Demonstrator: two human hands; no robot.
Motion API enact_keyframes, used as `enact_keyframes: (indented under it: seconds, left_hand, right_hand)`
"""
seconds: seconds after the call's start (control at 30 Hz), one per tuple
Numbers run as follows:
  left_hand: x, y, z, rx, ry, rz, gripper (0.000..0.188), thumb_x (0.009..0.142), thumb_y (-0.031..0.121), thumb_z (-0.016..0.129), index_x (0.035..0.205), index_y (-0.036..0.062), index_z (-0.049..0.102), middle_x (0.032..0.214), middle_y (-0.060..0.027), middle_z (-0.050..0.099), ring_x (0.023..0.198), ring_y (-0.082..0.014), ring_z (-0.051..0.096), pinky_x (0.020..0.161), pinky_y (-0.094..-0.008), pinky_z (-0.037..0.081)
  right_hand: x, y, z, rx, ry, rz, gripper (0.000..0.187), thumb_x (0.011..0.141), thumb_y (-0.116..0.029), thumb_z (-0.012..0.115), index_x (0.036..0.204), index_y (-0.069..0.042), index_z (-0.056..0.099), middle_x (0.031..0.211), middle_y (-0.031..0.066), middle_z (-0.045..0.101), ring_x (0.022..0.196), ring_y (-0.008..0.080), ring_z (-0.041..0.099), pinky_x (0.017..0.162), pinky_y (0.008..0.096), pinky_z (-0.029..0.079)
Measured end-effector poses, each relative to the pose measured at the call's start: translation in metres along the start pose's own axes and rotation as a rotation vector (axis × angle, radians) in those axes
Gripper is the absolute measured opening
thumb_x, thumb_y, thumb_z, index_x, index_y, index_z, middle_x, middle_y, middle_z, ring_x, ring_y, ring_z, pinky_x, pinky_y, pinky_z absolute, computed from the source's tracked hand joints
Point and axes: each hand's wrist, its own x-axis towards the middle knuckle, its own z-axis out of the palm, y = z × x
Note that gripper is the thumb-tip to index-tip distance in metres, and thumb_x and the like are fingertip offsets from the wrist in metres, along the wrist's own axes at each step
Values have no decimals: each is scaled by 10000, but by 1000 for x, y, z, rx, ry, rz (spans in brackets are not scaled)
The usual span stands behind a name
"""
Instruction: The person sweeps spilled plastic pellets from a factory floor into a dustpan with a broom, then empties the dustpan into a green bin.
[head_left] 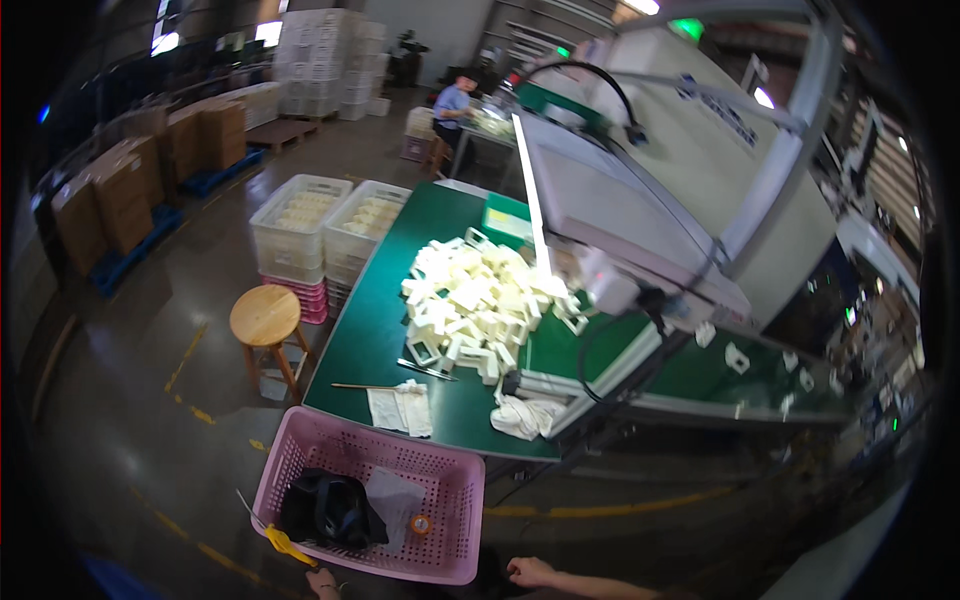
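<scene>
My left hand (pixel 322 582) is at the lower edge, closed at the lower end of a yellow tool (pixel 287 547) with a thin metal rod; the grip is partly cut off. The tool lies across the near left rim of a pink perforated basket (pixel 468 520). Inside the basket are a black bag-like item (pixel 330 508), a pale sheet (pixel 396 505) and a small orange roll (pixel 420 524). My right hand (pixel 530 571) is curled closed to the right of the basket, with nothing visible in it.
A green table (pixel 350 345) bears a heap of cream plastic parts (pixel 475 295), a white cloth (pixel 525 415), a folded cloth (pixel 402 408) and a thin stick (pixel 362 386). A stool (pixel 265 315) and crates (pixel 295 250) stand left. A machine (pixel 640 190) overhangs the right side. A person (pixel 453 105) sits far off.
</scene>
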Motion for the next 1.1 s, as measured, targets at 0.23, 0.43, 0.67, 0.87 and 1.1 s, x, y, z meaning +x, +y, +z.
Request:
enact_keyframes:
  seconds: [0.23,0.43,0.67,0.87,1.1]
  left_hand:
    - [-9,11,-15,662,-277,560,547,722,252,627,1153,0,403,958,-142,591,796,-237,568,703,-342,471]
    - [-98,38,-21,1113,-614,801,548,739,315,598,1162,27,405,968,-143,594,808,-256,574,696,-361,474]
    - [-237,121,53,980,-892,742,491,747,362,551,1100,36,449,958,-147,595,809,-269,572,694,-379,464]
    - [-349,154,89,1033,-1075,698,463,754,402,510,1046,43,488,949,-151,596,810,-281,570,692,-395,455]
    - [-420,195,113,1186,-1269,651,459,763,449,463,984,52,532,938,-155,597,811,-294,568,691,-414,446]
  right_hand:
    - [-15,30,12,97,135,42,251,709,-205,551,928,-82,555,915,133,601,897,294,576,727,424,466]
    - [-42,81,28,373,239,112,260,708,-182,538,941,-71,562,914,132,601,915,294,565,750,413,451]
    - [-105,210,83,568,196,343,299,718,-236,534,950,-57,591,959,170,596,926,317,561,761,413,453]
    - [-166,303,155,761,70,637,341,710,-204,512,990,-29,599,1018,174,587,970,330,551,789,415,458]
    - [-199,267,261,1027,223,710,341,737,-314,528,937,-46,593,946,192,594,909,360,555,746,439,438]
